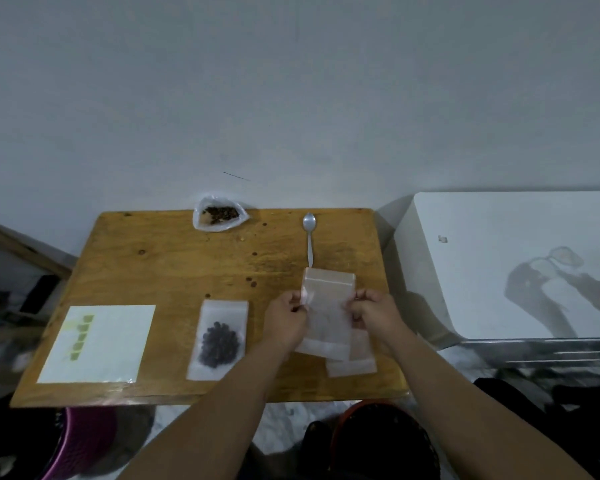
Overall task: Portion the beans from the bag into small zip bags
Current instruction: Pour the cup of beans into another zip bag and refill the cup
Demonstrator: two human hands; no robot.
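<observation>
Head view, left hand: just right of frame centre; its fingers are curled and pinch the left edge of an empty zip bag.
Head view, right hand: its fingers are curled and pinch the same bag's right edge.
Empty zip bag: held between both hands, above a second empty bag lying on the surface.
Filled zip bag: flat, left of the hands, dark beans inside.
Bean bag: open, at the surface's far edge, upper centre.
Spoon: beyond the held bag, bowl pointing away.
Sticker sheet: lower left of the surface.
</observation>
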